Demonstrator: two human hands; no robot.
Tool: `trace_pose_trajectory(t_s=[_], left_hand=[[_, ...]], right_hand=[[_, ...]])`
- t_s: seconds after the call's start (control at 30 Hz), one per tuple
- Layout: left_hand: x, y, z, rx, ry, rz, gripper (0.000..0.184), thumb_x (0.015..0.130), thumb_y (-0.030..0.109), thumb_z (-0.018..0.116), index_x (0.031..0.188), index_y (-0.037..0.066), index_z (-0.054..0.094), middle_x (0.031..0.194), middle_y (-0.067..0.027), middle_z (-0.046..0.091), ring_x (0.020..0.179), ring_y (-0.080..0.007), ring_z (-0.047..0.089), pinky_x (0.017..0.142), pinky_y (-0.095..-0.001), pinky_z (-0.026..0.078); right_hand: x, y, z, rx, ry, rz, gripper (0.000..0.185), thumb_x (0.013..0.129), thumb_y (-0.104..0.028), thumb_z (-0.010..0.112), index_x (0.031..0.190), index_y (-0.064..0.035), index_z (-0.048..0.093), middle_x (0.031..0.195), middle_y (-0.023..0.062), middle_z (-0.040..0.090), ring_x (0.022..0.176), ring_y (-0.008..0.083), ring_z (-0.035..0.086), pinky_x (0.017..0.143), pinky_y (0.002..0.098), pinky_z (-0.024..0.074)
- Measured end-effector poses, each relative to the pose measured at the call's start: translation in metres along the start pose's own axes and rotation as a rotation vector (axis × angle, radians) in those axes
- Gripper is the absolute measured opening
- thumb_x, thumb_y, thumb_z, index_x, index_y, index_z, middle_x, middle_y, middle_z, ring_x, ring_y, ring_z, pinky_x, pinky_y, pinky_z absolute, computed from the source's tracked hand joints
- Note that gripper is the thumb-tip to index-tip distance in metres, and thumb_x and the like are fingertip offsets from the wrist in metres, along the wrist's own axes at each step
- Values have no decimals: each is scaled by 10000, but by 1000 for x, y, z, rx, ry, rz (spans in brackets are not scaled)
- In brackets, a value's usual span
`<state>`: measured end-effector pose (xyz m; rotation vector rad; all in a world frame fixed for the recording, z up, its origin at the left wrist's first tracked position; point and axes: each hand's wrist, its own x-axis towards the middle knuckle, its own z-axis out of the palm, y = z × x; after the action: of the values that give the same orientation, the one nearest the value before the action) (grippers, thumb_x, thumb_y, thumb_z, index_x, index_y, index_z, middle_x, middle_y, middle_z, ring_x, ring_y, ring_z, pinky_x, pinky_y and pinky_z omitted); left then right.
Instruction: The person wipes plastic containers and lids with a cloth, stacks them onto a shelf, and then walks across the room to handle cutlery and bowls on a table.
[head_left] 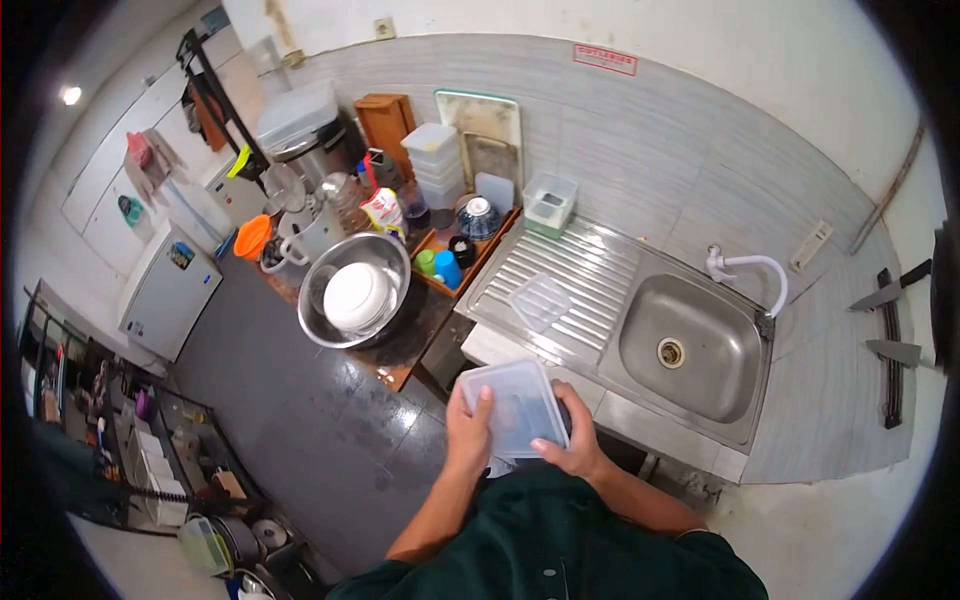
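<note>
Both of my hands hold a translucent rectangular plastic food container point(514, 408) in front of my body, short of the counter's front edge. My left hand point(466, 428) grips its left side, thumb lying on the upper face. On the right side, my right hand point(577, 440) wraps the edge with its thumb at the lower corner. Fingers under the container are hidden. Beyond it, a clear rectangular plastic piece point(541, 302), perhaps a lid, lies on the ribbed drainboard point(580, 262). A clear container with a greenish lower part point(550, 206) stands at the drainboard's back corner.
The steel sink point(690, 350) with a white faucet point(745, 263) is at right; knives point(893, 350) hang on the wall. At left, a metal basin point(317, 315) holding white bowls point(358, 296) sits on a crowded table beside a wooden tray point(432, 240) and stacked containers point(436, 165).
</note>
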<state>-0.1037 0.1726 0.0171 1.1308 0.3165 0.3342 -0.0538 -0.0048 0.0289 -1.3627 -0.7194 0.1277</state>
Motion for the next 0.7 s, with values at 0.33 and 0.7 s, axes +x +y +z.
trace_pose_trajectory(t_s=[0.33, 0.7], left_hand=[[15, -34, 61, -120, -437, 80, 1002, 999, 495, 686, 1722, 157, 80, 1669, -166, 316, 1480, -304, 405, 1188, -431, 393], [-5, -37, 112, 3, -476, -207, 1057, 992, 732, 513, 1721, 112, 65, 1716, -157, 240, 1555, -283, 302, 1274, -419, 254]], right_hand=[[15, -26, -47, -648, 94, -249, 345, 726, -151, 831, 1037, -39, 729, 1014, 125, 626, 854, 321, 671, 711, 426, 569], [37, 14, -106, -750, 385, -266, 198, 814, -77, 811, 977, -37, 707, 927, 119, 685, 756, 316, 674, 698, 398, 566]])
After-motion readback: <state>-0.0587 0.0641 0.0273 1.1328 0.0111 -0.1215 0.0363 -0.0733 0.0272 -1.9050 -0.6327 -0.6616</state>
